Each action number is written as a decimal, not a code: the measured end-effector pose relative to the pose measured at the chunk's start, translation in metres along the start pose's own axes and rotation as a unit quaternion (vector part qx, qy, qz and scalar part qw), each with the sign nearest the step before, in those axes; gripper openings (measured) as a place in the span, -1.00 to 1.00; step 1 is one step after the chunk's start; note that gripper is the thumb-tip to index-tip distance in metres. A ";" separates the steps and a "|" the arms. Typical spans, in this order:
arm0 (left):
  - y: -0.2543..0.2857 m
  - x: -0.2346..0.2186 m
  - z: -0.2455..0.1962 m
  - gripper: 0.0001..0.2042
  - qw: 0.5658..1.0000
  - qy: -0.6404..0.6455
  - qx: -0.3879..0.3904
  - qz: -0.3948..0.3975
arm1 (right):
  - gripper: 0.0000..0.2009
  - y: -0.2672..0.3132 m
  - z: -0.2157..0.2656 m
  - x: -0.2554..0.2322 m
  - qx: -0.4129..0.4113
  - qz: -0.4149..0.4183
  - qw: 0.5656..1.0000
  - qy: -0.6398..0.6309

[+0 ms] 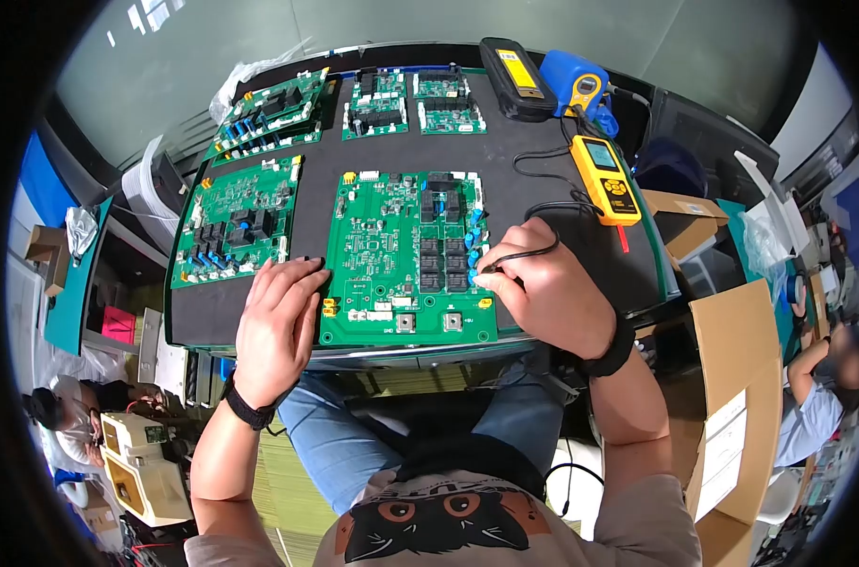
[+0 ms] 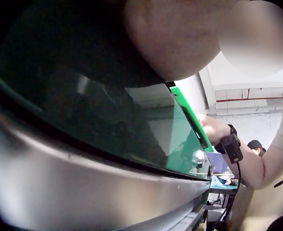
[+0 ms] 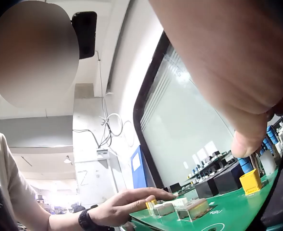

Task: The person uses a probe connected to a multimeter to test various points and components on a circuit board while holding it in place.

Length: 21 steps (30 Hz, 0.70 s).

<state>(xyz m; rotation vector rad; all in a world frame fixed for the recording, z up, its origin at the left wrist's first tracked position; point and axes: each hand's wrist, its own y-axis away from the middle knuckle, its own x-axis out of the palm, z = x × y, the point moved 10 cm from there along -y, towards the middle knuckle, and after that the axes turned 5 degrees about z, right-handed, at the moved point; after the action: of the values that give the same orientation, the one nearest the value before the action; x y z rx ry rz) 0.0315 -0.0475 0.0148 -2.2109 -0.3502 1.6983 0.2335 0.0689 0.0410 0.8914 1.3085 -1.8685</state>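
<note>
A large green circuit board lies on the dark mat in front of me, with black relays and a row of blue components towards its right side. My right hand pinches a black probe at the board's right edge, its tip among the blue components. A black cable loops from the probe over the hand. In the right wrist view the thumb is right at a blue component. My left hand rests flat at the board's left edge, fingers extended; its fingers are hidden in the left wrist view.
A yellow handheld meter lies to the right, near a blue soldering station and a black case. More circuit boards lie at the left and back. An open cardboard box stands beside the table on the right.
</note>
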 end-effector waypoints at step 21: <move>0.001 -0.001 0.001 -0.76 1.000 0.005 0.005 -0.012 | -0.85 0.010 -0.020 0.005 0.097 -0.013 0.992 -0.086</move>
<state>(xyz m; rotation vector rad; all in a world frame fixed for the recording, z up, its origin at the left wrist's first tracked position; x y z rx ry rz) 0.0304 -0.0486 0.0148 -2.1988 -0.3621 1.6728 0.2425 0.0845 0.0270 0.7932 1.0531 -2.0696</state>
